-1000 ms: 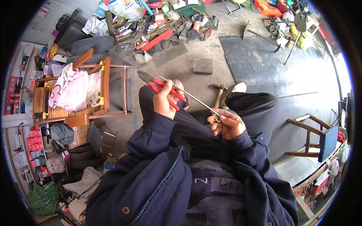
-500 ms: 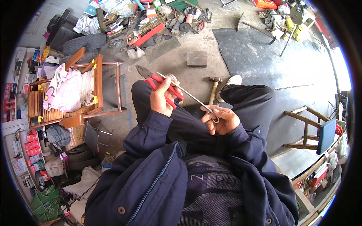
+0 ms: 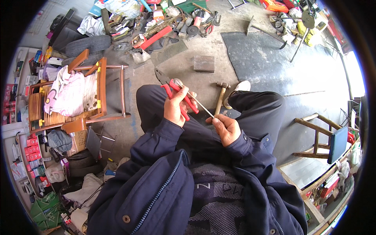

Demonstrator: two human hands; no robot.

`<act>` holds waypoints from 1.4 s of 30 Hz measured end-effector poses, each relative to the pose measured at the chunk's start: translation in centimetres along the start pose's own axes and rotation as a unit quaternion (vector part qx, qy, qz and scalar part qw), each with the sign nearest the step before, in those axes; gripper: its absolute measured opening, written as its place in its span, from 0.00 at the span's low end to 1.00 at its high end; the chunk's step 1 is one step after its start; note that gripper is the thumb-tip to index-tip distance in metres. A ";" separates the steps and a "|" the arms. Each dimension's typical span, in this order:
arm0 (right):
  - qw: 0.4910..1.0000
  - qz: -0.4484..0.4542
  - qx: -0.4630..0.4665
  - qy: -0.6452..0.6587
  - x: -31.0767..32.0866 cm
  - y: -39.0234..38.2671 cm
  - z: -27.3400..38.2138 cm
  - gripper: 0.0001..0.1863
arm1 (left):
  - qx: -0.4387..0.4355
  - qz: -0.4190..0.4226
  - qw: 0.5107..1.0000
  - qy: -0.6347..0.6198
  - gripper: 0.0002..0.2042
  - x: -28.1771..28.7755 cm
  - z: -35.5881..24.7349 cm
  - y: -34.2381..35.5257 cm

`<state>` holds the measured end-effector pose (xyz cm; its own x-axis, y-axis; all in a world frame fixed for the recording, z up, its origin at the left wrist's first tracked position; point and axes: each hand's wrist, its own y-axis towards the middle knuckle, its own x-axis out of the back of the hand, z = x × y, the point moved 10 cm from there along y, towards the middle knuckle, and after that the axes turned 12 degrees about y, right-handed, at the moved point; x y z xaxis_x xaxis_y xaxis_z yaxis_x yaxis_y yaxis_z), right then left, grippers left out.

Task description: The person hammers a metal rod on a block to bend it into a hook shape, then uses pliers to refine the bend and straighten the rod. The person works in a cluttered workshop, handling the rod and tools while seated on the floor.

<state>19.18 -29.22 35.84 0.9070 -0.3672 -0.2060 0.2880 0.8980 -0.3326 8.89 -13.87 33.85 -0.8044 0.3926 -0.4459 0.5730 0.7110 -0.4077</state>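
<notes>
My left hand point(image 3: 175, 106) grips red-handled pliers point(image 3: 172, 89), jaws pointing up and to the left. The jaws clamp one end of a thin metal rod point(image 3: 197, 103). My right hand point(image 3: 226, 128) pinches the rod's other end between its fingertips, just above my lap. Both hands are over my knees in dark trousers; I sit in a dark blue jacket. A wooden-handled hammer point(image 3: 221, 94) lies on the concrete floor between my legs, just beyond the hands.
A wooden chair point(image 3: 98, 94) with pale cloth stands at the left. A square metal block point(image 3: 204, 63) lies ahead. Tools and clutter point(image 3: 164, 23) litter the far floor. A wooden stool point(image 3: 325, 137) stands right, a dark mat point(image 3: 266, 58) ahead right.
The view has tilted. My two hands have come closer together, and the stretch of rod showing between the pliers and my right hand looks shorter.
</notes>
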 end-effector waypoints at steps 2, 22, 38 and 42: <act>0.999 0.014 0.025 0.026 0.0 0.1 0.2 0.15 | -0.005 -0.002 1.000 -0.001 0.07 0.2 0.0 0.0; 0.921 0.034 -0.170 0.348 1.1 -0.2 -3.1 0.19 | -0.052 -0.033 0.997 -0.052 0.08 3.6 -1.9 0.8; 0.979 -0.047 0.142 -0.135 0.5 -0.8 3.0 0.09 | 0.007 -0.022 1.000 0.002 0.09 0.7 0.7 -0.1; 0.979 -0.053 0.141 -0.141 0.5 -1.0 3.0 0.09 | -0.029 -0.027 0.999 -0.011 0.08 1.1 -0.3 0.0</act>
<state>20.23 -29.60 38.82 0.9043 -0.4170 0.0909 0.4232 0.9038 -0.0632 7.95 -13.25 33.56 -0.8298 0.3407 -0.4419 0.5183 0.7641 -0.3842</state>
